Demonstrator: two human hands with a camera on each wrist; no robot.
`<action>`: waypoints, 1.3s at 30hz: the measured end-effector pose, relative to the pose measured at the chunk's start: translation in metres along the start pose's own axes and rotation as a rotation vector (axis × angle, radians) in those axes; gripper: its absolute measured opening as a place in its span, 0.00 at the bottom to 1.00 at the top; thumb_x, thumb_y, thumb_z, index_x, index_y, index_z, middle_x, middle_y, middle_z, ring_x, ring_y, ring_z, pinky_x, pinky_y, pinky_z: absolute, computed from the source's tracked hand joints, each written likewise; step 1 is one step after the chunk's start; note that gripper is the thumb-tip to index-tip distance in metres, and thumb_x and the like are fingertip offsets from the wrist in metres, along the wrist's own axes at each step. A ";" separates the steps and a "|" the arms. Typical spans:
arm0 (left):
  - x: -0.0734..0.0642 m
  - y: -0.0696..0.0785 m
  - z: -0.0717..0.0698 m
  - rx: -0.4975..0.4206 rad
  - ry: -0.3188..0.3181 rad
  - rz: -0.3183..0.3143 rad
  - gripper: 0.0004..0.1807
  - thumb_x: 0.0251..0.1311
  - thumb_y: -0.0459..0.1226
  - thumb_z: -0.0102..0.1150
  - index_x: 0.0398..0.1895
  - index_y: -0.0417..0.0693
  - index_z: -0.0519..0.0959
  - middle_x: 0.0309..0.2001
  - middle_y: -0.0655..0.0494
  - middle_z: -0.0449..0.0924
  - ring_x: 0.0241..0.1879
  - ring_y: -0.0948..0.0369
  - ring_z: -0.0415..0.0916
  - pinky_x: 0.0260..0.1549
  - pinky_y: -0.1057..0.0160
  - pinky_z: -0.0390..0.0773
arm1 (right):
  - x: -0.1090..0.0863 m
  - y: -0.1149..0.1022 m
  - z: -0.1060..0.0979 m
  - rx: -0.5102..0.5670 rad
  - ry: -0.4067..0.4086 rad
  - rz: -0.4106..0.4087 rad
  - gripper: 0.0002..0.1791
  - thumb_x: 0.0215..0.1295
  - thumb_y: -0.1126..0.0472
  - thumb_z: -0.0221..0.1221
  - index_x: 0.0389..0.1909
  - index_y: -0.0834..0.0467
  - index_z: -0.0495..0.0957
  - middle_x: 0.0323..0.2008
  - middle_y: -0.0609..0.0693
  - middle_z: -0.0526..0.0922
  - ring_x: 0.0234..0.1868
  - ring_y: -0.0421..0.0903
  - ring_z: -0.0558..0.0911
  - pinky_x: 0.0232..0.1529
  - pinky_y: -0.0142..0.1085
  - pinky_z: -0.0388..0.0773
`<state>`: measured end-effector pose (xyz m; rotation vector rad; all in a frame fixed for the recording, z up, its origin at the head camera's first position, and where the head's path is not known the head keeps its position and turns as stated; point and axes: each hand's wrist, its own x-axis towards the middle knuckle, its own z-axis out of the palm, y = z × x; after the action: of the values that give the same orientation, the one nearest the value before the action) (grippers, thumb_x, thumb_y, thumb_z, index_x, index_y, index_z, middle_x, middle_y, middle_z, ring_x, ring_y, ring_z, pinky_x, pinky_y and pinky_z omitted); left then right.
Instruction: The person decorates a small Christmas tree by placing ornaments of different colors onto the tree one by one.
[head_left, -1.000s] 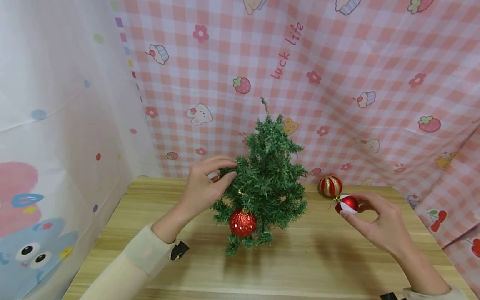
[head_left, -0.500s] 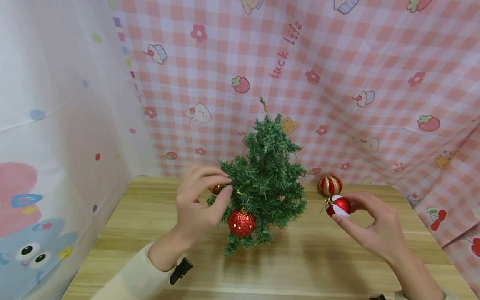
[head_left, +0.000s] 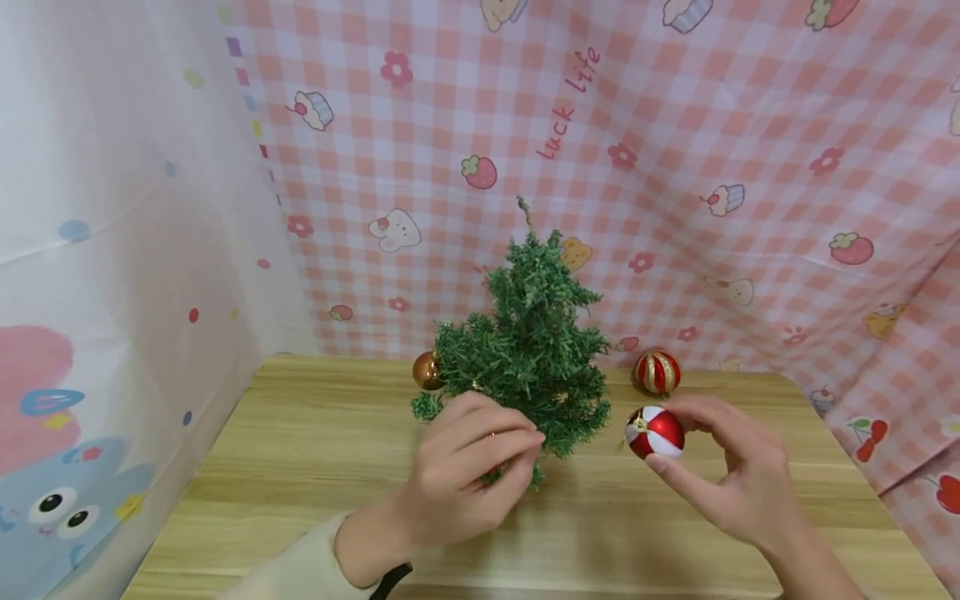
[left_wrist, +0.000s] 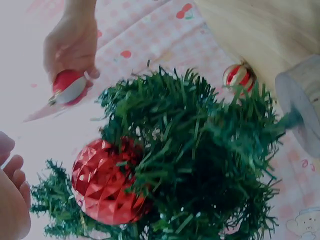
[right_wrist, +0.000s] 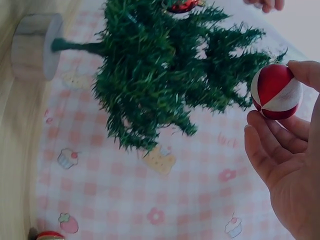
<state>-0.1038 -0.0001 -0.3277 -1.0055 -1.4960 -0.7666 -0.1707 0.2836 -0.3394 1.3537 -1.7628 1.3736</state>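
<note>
A small artificial Christmas tree stands on a round base. My right hand pinches a red and white Christmas ball between thumb and fingers, to the right of the tree, its gold loop facing left. My left hand is in front of the lower branches with fingers loosely bent. It mostly covers a faceted red ball in the head view. In the left wrist view that ball hangs among the branches, and the left fingers are apart from it. A gold ball hangs at the tree's left side.
A red and gold striped ball lies on the wooden table at the back right. Behind the table hangs a pink checked cloth, with a white printed curtain on the left.
My left hand has moved from the gold ball on the tree's left side down and right, in front of the red ball. The right hand has brought its ball left, nearer the tree.
</note>
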 end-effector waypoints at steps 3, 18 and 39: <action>-0.003 0.002 0.004 -0.005 -0.070 0.002 0.07 0.67 0.27 0.62 0.36 0.36 0.89 0.35 0.46 0.88 0.34 0.56 0.83 0.39 0.67 0.83 | 0.000 -0.006 0.004 0.098 -0.008 0.001 0.27 0.63 0.59 0.75 0.44 0.82 0.79 0.47 0.55 0.87 0.47 0.40 0.85 0.51 0.24 0.80; -0.008 0.006 0.016 0.059 -0.292 0.138 0.08 0.65 0.31 0.68 0.45 0.36 0.89 0.43 0.48 0.90 0.38 0.60 0.85 0.44 0.72 0.81 | 0.006 -0.020 0.027 0.287 -0.054 -0.112 0.24 0.63 0.66 0.73 0.46 0.84 0.77 0.50 0.61 0.86 0.54 0.44 0.84 0.57 0.28 0.79; -0.009 0.002 0.017 0.183 -0.331 0.328 0.07 0.67 0.32 0.62 0.40 0.40 0.89 0.38 0.55 0.89 0.34 0.64 0.81 0.40 0.74 0.78 | -0.003 -0.018 0.032 0.220 -0.104 -0.072 0.23 0.65 0.62 0.73 0.49 0.77 0.79 0.47 0.59 0.86 0.51 0.41 0.84 0.52 0.25 0.80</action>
<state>-0.1090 0.0143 -0.3393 -1.2394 -1.5915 -0.2324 -0.1480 0.2552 -0.3458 1.6152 -1.6480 1.5176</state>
